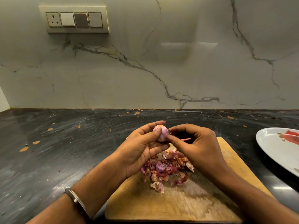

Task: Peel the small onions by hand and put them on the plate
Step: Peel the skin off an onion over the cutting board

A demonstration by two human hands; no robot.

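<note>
My left hand (142,147) grips a small pale pink onion (162,132) between thumb and fingers, above the far end of a wooden cutting board (178,204). My right hand (197,146) meets it from the right and pinches at the onion's side with thumb and forefinger. A thin pink strip of skin (186,139) shows under the right hand's fingers. A heap of purple and brown onion skins (165,172) lies on the board below both hands. A white plate (275,152) with a red print lies at the right edge, partly out of frame.
The board lies on a dark stone counter (64,143) speckled with orange spots. A marble backsplash rises behind it, with a switch panel (74,19) at upper left. A metal bangle (76,198) circles my left wrist.
</note>
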